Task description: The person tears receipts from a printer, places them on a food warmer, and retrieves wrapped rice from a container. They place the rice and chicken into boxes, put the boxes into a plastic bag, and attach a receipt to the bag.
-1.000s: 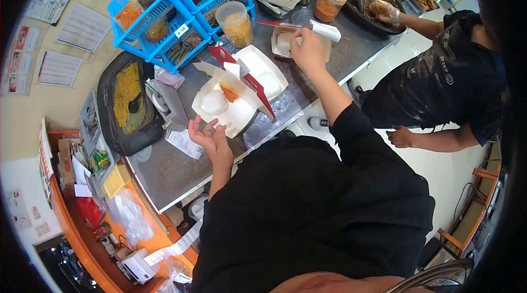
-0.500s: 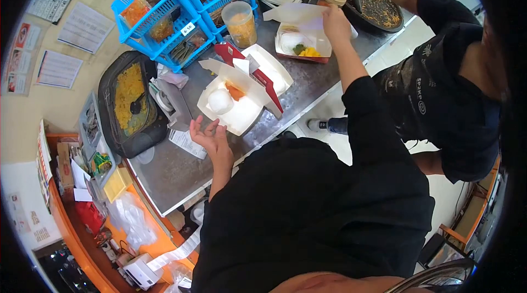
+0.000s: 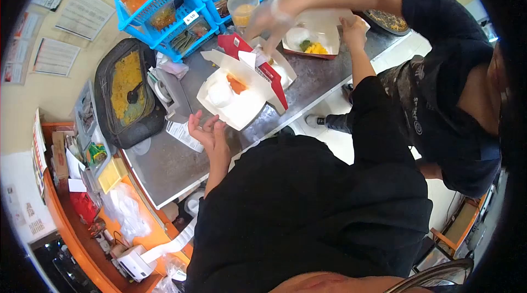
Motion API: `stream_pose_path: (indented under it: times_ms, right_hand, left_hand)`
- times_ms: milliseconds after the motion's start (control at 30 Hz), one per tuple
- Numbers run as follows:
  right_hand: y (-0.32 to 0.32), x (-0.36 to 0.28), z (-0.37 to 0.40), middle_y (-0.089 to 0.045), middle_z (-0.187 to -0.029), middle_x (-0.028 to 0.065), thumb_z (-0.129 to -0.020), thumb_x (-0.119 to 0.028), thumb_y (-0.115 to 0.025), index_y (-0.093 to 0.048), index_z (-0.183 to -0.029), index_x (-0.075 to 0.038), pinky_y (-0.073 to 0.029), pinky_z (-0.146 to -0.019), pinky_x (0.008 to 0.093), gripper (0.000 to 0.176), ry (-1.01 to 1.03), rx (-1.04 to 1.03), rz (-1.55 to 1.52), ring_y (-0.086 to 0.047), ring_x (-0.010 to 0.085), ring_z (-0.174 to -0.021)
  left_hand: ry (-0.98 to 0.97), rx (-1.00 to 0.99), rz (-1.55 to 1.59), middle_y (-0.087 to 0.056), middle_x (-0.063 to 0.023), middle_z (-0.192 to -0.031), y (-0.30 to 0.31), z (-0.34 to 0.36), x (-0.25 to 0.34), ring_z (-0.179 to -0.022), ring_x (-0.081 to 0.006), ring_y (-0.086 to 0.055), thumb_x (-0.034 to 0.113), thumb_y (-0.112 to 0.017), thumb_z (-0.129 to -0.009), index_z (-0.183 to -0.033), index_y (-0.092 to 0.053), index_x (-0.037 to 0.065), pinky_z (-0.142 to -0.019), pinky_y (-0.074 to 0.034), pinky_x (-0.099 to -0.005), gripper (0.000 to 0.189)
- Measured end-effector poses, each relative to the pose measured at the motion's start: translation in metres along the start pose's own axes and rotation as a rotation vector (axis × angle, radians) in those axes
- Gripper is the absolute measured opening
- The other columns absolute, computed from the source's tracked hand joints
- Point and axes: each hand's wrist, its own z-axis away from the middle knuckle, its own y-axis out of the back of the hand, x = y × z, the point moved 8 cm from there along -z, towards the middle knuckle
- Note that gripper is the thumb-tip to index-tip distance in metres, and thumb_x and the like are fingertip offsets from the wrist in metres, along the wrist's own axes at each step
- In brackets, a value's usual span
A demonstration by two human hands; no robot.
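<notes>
Left hand (image 3: 206, 131) was held open, empty, at 7 o'clock of the near box (image 3: 241, 112) (part-filled, unclosed); far box (image 3: 323, 26) was gripped by right hand (image 3: 354, 24).

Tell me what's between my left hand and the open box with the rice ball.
Nothing visible: only bare counter separates the left hand from the box. A co-worker's gloved hand reaches over the box's far side.

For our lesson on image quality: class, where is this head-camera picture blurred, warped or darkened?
Head view: the co-worker's gloved hand is motion-smeared; the fisheye lens bends the steel counter edge; a black vignette fills the corners; the open meal box near the centre is sharp.
</notes>
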Motion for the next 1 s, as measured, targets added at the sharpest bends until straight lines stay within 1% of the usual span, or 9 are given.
stream_pose_path:
  times_ms: [167,367,533,667,767,800,867,933,1000]
  right_hand:
    - [0.005,0.002,0.014,-0.051,-0.131,0.012,-0.08,-0.038,-0.067,-0.049,-0.13,-0.013,-0.037,-0.099,0.0524,0.058,-0.053,0.209,-0.119,-0.049,0.031,-0.122]
    - [0.015,0.037,0.007,-0.048,-0.133,0.0118,-0.076,-0.018,-0.062,-0.046,-0.131,-0.015,-0.034,-0.101,0.0542,0.057,-0.139,0.192,0.067,-0.045,0.0323,-0.125]
    - [-0.01,0.124,-0.017,-0.054,-0.123,0.0218,-0.072,-0.022,-0.072,-0.051,-0.122,0.0,-0.039,-0.101,0.0399,0.058,-0.43,0.389,-0.31,-0.05,0.0359,-0.119]
    - [-0.049,0.138,-0.065,-0.055,-0.128,0.0128,-0.083,-0.029,-0.07,-0.057,-0.124,-0.008,-0.038,-0.099,0.0324,0.047,-0.327,-0.034,-0.653,-0.052,0.0257,-0.117]
    - [-0.064,0.126,-0.078,-0.052,-0.136,0.0094,-0.088,-0.029,-0.064,-0.057,-0.129,-0.013,-0.035,-0.103,0.0382,0.044,-0.29,-0.124,-0.737,-0.048,0.0271,-0.123]
    - [-0.071,0.122,-0.072,-0.051,-0.138,0.0089,-0.089,-0.033,-0.061,-0.055,-0.133,-0.018,-0.031,-0.105,0.048,0.046,-0.378,-0.17,-0.848,-0.044,0.029,-0.128]
    - [-0.085,0.125,-0.073,-0.051,-0.139,0.0088,-0.09,-0.033,-0.06,-0.055,-0.133,-0.019,-0.028,-0.104,0.0542,0.046,-0.444,-0.238,-0.762,-0.042,0.0298,-0.13]
    - [-0.097,0.141,-0.079,-0.053,-0.136,0.0099,-0.088,-0.027,-0.062,-0.057,-0.131,-0.016,-0.035,-0.102,0.048,0.045,-0.514,-0.256,-0.615,-0.048,0.0278,-0.125]
    - [-0.078,0.161,-0.074,-0.056,-0.132,0.011,-0.086,-0.02,-0.064,-0.06,-0.128,-0.012,-0.041,-0.097,0.04,0.043,-0.371,0.094,-0.635,-0.054,0.0251,-0.117]
  left_hand:
    - [0.008,0.001,-0.022,-0.024,-0.0182,-0.141,0.001,-0.001,-0.005,-0.107,-0.0244,-0.05,0.011,-0.056,-0.093,-0.142,-0.01,0.005,-0.085,-0.049,-0.0355,0.068]
    - [-0.027,0.01,-0.039,-0.024,-0.0187,-0.141,0.0,-0.003,0.0,-0.108,-0.0255,-0.05,0.01,-0.055,-0.093,-0.142,-0.01,0.006,-0.085,-0.051,-0.037,0.066]
    - [-0.013,0.016,-0.055,-0.024,-0.0196,-0.141,0.002,0.0,0.0,-0.108,-0.0255,-0.05,0.009,-0.053,-0.094,-0.142,-0.01,0.006,-0.086,-0.052,-0.0378,0.065]
    - [0.023,0.029,-0.116,-0.025,-0.0198,-0.141,0.005,0.002,0.001,-0.108,-0.0248,-0.051,0.008,-0.051,-0.095,-0.143,-0.01,0.007,-0.086,-0.052,-0.0375,0.064]
    - [0.031,0.028,-0.142,-0.025,-0.0195,-0.141,0.001,0.004,0.001,-0.108,-0.0242,-0.051,0.009,-0.051,-0.095,-0.144,-0.011,0.008,-0.084,-0.052,-0.0364,0.063]
    - [0.033,0.029,-0.14,-0.025,-0.0195,-0.141,0.0,0.004,-0.001,-0.108,-0.0241,-0.051,0.009,-0.051,-0.095,-0.144,-0.011,0.008,-0.084,-0.052,-0.036,0.063]
    - [0.043,0.029,-0.137,-0.025,-0.0193,-0.141,-0.003,0.006,-0.003,-0.108,-0.0238,-0.051,0.01,-0.051,-0.095,-0.144,-0.011,0.007,-0.084,-0.052,-0.0352,0.063]
    - [0.039,0.013,-0.136,-0.026,-0.0191,-0.141,-0.01,0.008,0.0,-0.108,-0.0238,-0.051,0.011,-0.051,-0.095,-0.144,-0.011,0.007,-0.084,-0.052,-0.035,0.063]
    - [0.024,0.009,-0.131,-0.026,-0.0189,-0.141,-0.013,0.006,0.004,-0.108,-0.0238,-0.052,0.011,-0.052,-0.096,-0.143,-0.011,0.007,-0.084,-0.052,-0.0348,0.063]
